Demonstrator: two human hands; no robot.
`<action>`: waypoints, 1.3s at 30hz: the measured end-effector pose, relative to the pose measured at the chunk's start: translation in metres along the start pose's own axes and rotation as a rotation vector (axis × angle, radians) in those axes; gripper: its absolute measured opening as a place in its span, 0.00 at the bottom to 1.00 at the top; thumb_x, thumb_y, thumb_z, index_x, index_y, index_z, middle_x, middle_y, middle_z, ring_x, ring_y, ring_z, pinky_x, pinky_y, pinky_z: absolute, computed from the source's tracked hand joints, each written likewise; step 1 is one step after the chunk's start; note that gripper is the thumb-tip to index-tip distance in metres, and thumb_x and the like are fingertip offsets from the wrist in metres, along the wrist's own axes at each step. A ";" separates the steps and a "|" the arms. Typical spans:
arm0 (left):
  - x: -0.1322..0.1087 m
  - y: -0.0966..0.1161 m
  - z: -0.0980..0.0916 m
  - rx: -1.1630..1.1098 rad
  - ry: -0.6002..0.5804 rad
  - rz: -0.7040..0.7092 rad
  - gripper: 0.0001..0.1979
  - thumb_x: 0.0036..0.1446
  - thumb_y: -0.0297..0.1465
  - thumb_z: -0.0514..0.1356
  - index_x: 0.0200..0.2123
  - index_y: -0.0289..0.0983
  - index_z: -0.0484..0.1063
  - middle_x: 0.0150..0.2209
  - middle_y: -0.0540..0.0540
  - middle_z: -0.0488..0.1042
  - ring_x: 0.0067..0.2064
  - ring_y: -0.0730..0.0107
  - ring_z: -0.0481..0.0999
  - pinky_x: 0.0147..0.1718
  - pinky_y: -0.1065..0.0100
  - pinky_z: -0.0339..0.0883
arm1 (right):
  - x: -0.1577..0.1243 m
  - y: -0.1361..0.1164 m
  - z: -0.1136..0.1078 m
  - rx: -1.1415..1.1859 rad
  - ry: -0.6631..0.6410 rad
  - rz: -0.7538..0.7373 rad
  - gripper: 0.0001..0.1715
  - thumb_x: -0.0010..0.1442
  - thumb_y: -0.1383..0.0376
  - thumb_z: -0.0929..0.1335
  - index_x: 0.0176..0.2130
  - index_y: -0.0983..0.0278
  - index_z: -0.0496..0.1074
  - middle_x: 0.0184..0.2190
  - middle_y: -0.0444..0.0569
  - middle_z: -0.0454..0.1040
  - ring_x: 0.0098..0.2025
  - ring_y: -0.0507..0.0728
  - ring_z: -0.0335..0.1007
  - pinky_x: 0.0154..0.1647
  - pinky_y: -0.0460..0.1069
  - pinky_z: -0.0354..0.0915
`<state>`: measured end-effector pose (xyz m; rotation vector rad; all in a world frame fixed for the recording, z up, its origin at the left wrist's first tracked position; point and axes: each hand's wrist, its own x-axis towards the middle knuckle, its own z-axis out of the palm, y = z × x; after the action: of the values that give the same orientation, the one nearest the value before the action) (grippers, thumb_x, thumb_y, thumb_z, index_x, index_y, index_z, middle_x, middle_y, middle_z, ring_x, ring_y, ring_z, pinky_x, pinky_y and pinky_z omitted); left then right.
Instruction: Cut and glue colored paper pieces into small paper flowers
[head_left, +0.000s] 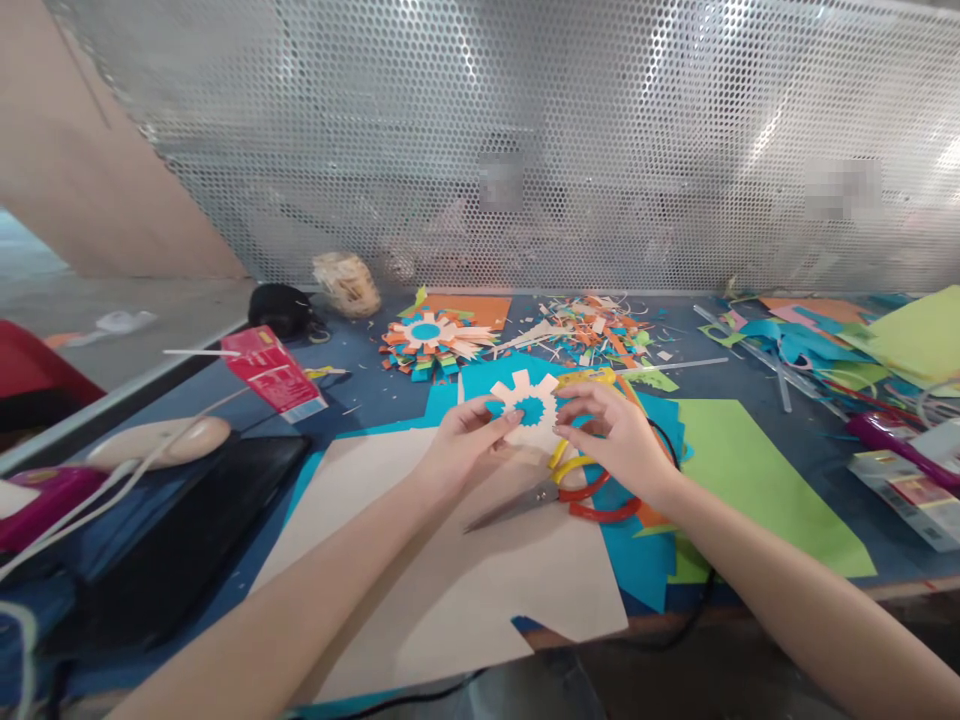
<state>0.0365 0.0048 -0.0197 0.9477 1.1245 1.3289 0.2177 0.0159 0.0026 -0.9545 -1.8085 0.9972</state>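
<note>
Between my two hands is a flower-shaped paper cutout (546, 410), pale pink with a jagged blue center. My left hand (466, 438) pinches its left side, the thumb lying over the front near the blue center. At the right edge, the bent fingers and thumb of my right hand (616, 428) grip the petals. Scissors (517, 507) with red and yellow handles lie below, blades pointing left, partly hidden by my right hand. They rest on a large pale pink sheet (450, 590). Behind my hands sits a layered paper flower (426, 335) in orange, blue and white.
A pile of paper scraps (600, 330) lies at the back before a perforated metal screen (480, 120). Green paper (757, 490) is at right. Left are a red drink carton (274, 372), a black tablet-like slab (187, 540) and a purple-and-white corded tool (52, 500).
</note>
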 end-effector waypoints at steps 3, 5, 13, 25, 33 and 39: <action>-0.001 0.002 0.002 0.004 0.013 -0.001 0.18 0.30 0.39 0.71 0.25 0.36 0.72 0.18 0.56 0.70 0.20 0.81 0.66 0.20 0.78 0.60 | 0.000 0.002 0.000 0.001 0.007 -0.008 0.15 0.50 0.67 0.68 0.40 0.62 0.67 0.29 0.44 0.73 0.32 0.52 0.70 0.29 0.46 0.65; 0.000 0.002 0.002 0.003 0.012 0.002 0.19 0.30 0.39 0.71 0.25 0.35 0.72 0.18 0.56 0.69 0.20 0.81 0.65 0.19 0.77 0.59 | 0.001 0.003 -0.002 0.012 0.019 -0.014 0.14 0.51 0.67 0.68 0.40 0.62 0.68 0.29 0.43 0.73 0.32 0.51 0.70 0.29 0.46 0.64; 0.004 -0.001 -0.002 -0.035 -0.015 0.028 0.18 0.32 0.40 0.71 0.20 0.35 0.69 0.15 0.57 0.64 0.18 0.83 0.60 0.18 0.78 0.53 | 0.004 -0.003 -0.013 0.060 0.174 -0.025 0.11 0.51 0.65 0.69 0.37 0.62 0.68 0.30 0.46 0.75 0.36 0.54 0.73 0.32 0.48 0.66; -0.001 0.002 0.003 -0.016 -0.053 -0.020 0.20 0.31 0.41 0.70 0.26 0.35 0.72 0.19 0.53 0.70 0.20 0.81 0.64 0.21 0.75 0.57 | 0.001 0.005 -0.003 -0.062 0.098 -0.063 0.13 0.52 0.66 0.68 0.39 0.61 0.66 0.33 0.46 0.73 0.37 0.54 0.71 0.32 0.48 0.66; -0.004 0.003 0.004 0.084 -0.057 -0.050 0.21 0.28 0.37 0.71 0.29 0.35 0.72 0.17 0.54 0.70 0.20 0.78 0.66 0.20 0.75 0.57 | 0.003 0.009 0.000 0.023 0.075 0.119 0.23 0.45 0.61 0.72 0.41 0.61 0.63 0.32 0.45 0.70 0.33 0.53 0.70 0.31 0.48 0.67; -0.006 0.004 0.005 0.112 -0.112 -0.014 0.18 0.33 0.38 0.70 0.28 0.36 0.72 0.18 0.54 0.69 0.20 0.78 0.65 0.21 0.75 0.56 | 0.006 0.015 -0.002 -0.008 0.046 0.086 0.12 0.49 0.63 0.68 0.36 0.62 0.65 0.27 0.44 0.70 0.32 0.53 0.69 0.32 0.49 0.66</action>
<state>0.0410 -0.0008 -0.0140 1.0814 1.1261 1.1962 0.2207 0.0275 -0.0085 -1.0594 -1.7471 1.0141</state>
